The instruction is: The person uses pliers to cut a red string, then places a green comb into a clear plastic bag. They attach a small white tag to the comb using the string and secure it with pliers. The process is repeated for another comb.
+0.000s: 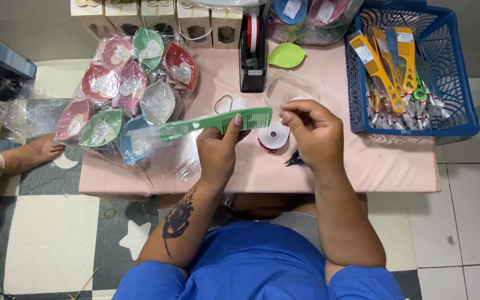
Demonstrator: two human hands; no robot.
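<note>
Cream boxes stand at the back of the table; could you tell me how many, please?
5 boxes, in one row along the table's far edge, left of the tape dispenser; others may be hidden.

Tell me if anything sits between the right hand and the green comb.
Nothing visible does. The left hand grips the green comb at its middle, and the right hand pinches at the comb's toothed end. A clear plastic sleeve covers only the handle end, away from the right hand.
</note>
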